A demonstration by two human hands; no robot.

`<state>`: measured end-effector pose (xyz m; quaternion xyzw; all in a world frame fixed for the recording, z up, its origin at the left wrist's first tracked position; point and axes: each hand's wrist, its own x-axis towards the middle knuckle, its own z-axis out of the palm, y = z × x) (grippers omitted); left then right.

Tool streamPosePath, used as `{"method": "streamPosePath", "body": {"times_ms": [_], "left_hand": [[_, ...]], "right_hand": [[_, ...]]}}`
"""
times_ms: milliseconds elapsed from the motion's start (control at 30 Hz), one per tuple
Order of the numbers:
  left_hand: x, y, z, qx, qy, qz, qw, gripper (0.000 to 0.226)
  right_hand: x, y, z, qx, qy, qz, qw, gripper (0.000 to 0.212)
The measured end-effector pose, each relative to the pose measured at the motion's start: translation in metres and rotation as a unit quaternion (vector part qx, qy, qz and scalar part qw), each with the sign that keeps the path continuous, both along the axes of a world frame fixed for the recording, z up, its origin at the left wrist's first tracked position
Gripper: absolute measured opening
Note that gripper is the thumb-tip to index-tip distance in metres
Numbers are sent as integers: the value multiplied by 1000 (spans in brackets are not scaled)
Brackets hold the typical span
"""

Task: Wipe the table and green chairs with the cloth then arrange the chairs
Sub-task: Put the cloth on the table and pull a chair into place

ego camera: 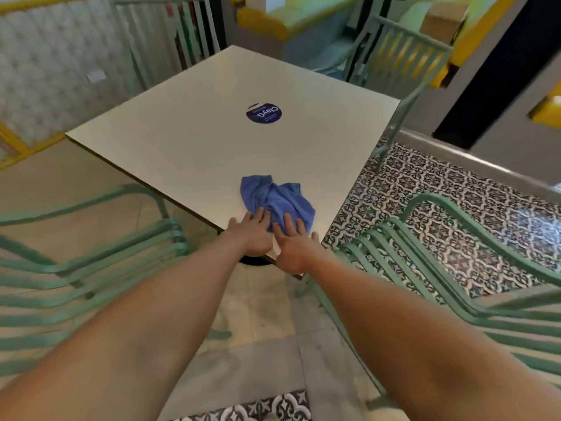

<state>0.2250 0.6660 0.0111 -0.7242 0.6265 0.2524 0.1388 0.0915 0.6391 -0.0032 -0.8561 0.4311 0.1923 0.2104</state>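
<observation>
A square white table (194, 147) stands corner-on to me, with a round dark blue sticker (263, 113) near its middle. A crumpled blue cloth (279, 199) lies by the table's near corner. My left hand (253, 233) lies flat at the cloth's near edge, fingers spread and touching the fabric. My right hand (293, 247) rests beside it on the corner, fingertips on the cloth. Neither hand grips it. Green metal chairs stand around the table: one at near left (91, 268), one at near right (455, 268), two at the far side (161, 34) (397, 53).
A patterned black-and-white tile floor (455, 189) spreads to the right, plain pale tiles (258, 314) lie under me. A white quilted wall panel (45, 71) with yellow trim closes the left. A dark doorway (501, 71) is at the far right.
</observation>
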Motion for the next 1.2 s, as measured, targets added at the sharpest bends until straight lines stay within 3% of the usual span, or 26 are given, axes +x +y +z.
{"method": "streamPosePath", "body": {"times_ms": [133, 300, 733, 1200], "left_hand": [[3, 11, 21, -7, -22, 15, 1000, 80], [12, 51, 29, -82, -49, 85, 992, 82], [91, 252, 157, -119, -100, 358, 921, 69], [127, 465, 154, -74, -129, 448, 882, 73]], "right_hand": [[4, 2, 13, 0, 27, -21, 999, 90], [15, 29, 42, -80, -20, -5, 997, 81], [116, 125, 187, -82, -133, 211, 965, 60], [194, 331, 171, -31, -130, 368, 920, 62]]}}
